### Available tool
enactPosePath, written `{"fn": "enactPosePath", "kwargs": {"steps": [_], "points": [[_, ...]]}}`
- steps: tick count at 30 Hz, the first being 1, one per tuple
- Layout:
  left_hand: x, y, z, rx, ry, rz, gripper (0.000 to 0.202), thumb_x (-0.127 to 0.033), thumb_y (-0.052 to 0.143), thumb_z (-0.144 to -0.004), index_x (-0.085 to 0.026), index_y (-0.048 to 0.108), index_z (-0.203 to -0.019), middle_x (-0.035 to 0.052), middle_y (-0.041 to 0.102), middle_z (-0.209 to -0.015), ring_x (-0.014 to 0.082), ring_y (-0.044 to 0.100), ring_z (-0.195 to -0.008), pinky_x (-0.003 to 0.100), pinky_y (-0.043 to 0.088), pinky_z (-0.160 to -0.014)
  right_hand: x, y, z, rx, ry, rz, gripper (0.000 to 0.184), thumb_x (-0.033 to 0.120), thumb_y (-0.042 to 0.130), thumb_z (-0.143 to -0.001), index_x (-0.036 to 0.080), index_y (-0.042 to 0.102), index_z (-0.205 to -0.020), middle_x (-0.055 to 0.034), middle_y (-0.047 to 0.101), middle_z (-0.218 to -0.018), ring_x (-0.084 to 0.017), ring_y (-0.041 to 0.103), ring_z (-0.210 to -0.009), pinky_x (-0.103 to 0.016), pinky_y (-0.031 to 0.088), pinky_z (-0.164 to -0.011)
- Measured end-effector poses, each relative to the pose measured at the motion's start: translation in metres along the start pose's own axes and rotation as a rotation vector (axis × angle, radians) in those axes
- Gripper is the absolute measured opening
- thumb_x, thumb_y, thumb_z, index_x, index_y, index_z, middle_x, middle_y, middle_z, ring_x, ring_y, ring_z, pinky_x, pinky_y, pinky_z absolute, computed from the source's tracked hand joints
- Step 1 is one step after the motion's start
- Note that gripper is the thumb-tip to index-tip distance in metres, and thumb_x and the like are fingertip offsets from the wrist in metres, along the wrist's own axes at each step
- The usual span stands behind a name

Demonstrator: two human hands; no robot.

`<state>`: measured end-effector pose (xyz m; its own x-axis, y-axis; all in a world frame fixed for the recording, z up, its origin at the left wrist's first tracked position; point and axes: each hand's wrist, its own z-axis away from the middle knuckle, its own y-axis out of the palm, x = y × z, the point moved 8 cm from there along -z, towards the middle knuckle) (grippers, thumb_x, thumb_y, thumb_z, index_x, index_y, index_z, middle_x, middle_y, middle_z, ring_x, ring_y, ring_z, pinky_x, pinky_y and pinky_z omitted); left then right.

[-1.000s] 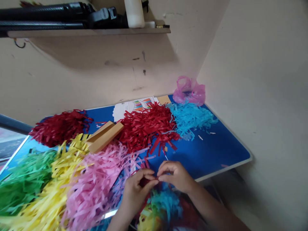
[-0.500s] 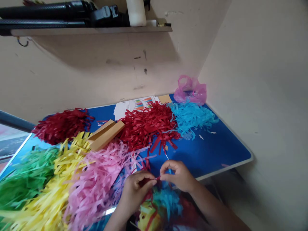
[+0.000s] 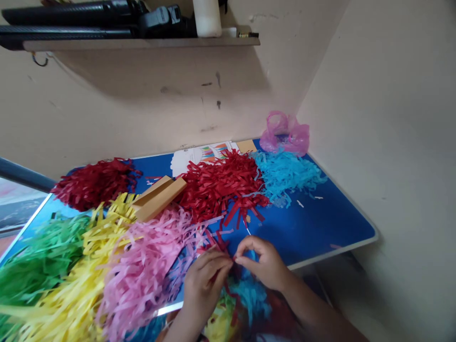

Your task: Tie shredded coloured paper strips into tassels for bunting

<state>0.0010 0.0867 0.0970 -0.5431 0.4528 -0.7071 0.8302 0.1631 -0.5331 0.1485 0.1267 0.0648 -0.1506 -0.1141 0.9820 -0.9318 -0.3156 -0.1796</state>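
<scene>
Head-camera view, looking forward and down on a blue desk [image 3: 313,232] with a pale rim. The left grip [image 3: 206,285] and right grip [image 3: 265,266] come together at the fingertips, clamped on a thin red paper strip [image 3: 233,260]; the fingers hide most of it, so its full length cannot be traced. The strip lies midway between the hands, close to the near edge of the desk. Below that edge, directly under the hands, sits a multicoloured bunch of paper strips [image 3: 249,299] in turquoise, yellow and red. To the left of the left grip lie heaps of pink shredded paper [image 3: 142,266], yellow shredded paper [image 3: 71,285] and green shredded paper [image 3: 35,270]. Farther off are dark red shreds [image 3: 96,183], bright red shreds [image 3: 221,185], turquoise shreds [image 3: 285,178], a folded kraft card [image 3: 158,198] and a pink plastic bag [image 3: 285,135]. Possible faults: a fingertip pinch on so narrow a strip could slip if pressure eases, and the loose pink and red ends beside the left grip could snag on the fingers and be dragged out of their heaps.
</scene>
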Motion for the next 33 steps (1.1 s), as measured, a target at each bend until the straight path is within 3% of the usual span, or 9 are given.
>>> {"fn": "enactPosePath", "kwargs": {"steps": [11,28,33], "points": [[-0.005,0.004,0.002,-0.003,0.078,-0.075,0.011,-0.014,0.065,-0.084,-0.024,0.069,-0.084,-0.0033,0.075,-0.078,0.0117,0.071,-0.07,0.036,0.045,-0.105,-0.006,0.001,0.001,0.007,0.028,-0.013,0.006,0.015,0.066,-0.076,0.021,0.064,-0.077,0.0005,0.07,-0.077,-0.014,0.064,-0.073,-0.024,0.05,-0.072],[0.007,0.009,0.004,0.018,-0.029,-0.026,0.008,-0.018,0.067,-0.082,-0.025,0.07,-0.081,-0.0031,0.076,-0.076,0.0137,0.072,-0.068,0.038,0.048,-0.103,-0.004,0.002,0.002,0.03,0.007,0.063,0.006,0.015,0.065,-0.077,0.021,0.065,-0.077,0.0004,0.07,-0.079,-0.015,0.063,-0.074,-0.024,0.049,-0.073],[0.007,0.009,0.005,0.032,-0.026,-0.003,0.009,-0.017,0.067,-0.082,-0.025,0.069,-0.079,-0.0034,0.076,-0.075,0.0131,0.072,-0.068,0.033,0.052,-0.096,-0.006,0.001,0.003,0.034,0.006,0.057,0.007,0.014,0.066,-0.078,0.021,0.065,-0.078,0.0009,0.07,-0.079,-0.014,0.064,-0.075,-0.024,0.049,-0.073]]}}
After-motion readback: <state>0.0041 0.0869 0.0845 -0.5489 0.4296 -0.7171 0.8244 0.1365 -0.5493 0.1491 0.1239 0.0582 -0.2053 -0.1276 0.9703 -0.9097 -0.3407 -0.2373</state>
